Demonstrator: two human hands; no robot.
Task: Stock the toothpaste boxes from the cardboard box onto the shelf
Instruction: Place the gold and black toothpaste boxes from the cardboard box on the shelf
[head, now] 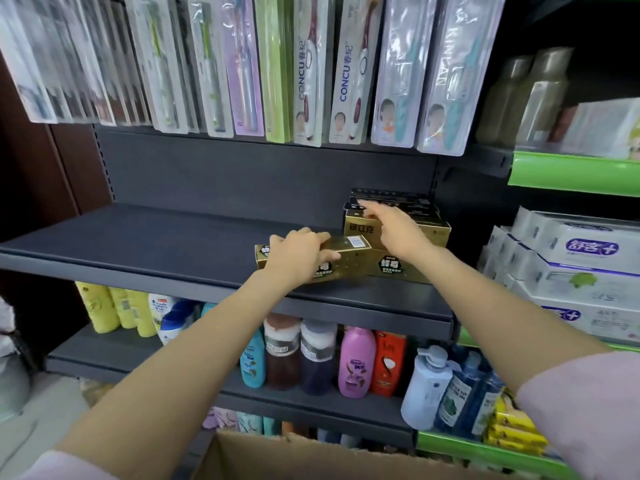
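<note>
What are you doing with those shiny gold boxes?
A person is putting toothpaste boxes on a dark shelf in a shop. The left hand grips a gold toothpaste box lying near the shelf's front edge. The right hand reaches with straight fingers to the stack of gold and black boxes already at the right end. The open cardboard box sits below.

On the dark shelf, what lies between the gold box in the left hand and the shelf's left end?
In the head view, nothing: from the gold toothpaste box held by the left hand leftwards, the dark shelf is bare.
</note>
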